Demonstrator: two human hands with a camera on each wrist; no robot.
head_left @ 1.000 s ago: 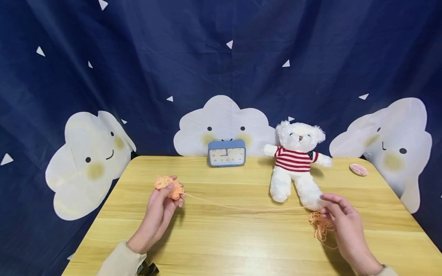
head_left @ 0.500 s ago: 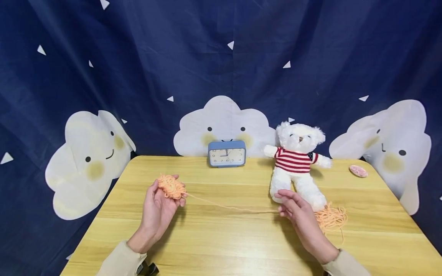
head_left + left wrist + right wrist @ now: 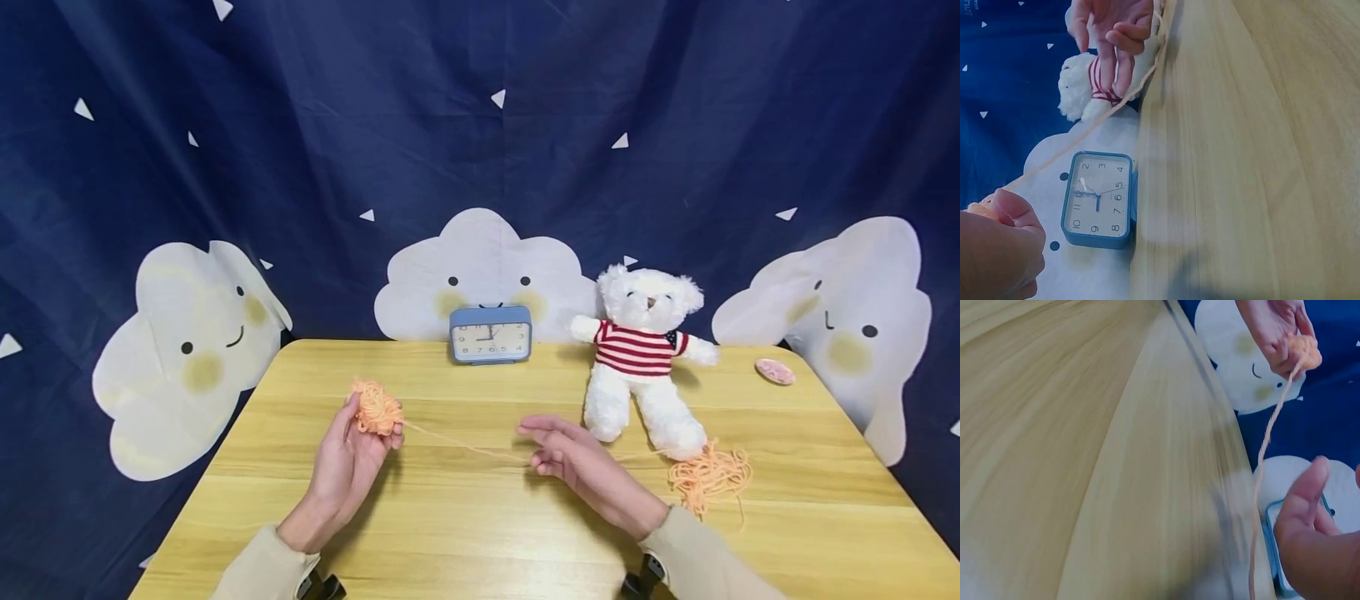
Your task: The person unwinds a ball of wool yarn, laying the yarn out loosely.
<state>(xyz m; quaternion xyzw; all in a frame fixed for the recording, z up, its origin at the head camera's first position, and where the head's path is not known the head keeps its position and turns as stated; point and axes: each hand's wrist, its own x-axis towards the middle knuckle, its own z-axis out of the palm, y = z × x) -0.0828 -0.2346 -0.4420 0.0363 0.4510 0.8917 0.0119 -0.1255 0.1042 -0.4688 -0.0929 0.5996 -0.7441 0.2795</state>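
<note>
My left hand [image 3: 337, 471] holds a small bundle of peach yarn [image 3: 377, 408] above the left of the table, thumb along its side. From the bundle a single strand [image 3: 450, 440] runs right, past my right hand [image 3: 581, 467], towards a loose heap of the same yarn [image 3: 708, 477] by the teddy bear's foot. The right hand hovers mid-table with fingers loosely extended. In the left wrist view the strand [image 3: 1085, 132] passes along those fingertips. In the right wrist view the right thumb [image 3: 1304, 494] stands apart from the strand [image 3: 1260, 465], gripping nothing.
A blue alarm clock [image 3: 491, 337] stands at the back edge of the wooden table [image 3: 450, 533]. The white teddy bear [image 3: 637, 350] in a striped sweater sits right of it. A pink oval object [image 3: 775, 372] lies at the back right. A dark blue curtain [image 3: 315, 150] hangs behind.
My right hand has moved left from the loose heap to mid-table, leaving the heap behind on the table. The left hand has turned the yarn bundle slightly and stays in about the same place.
</note>
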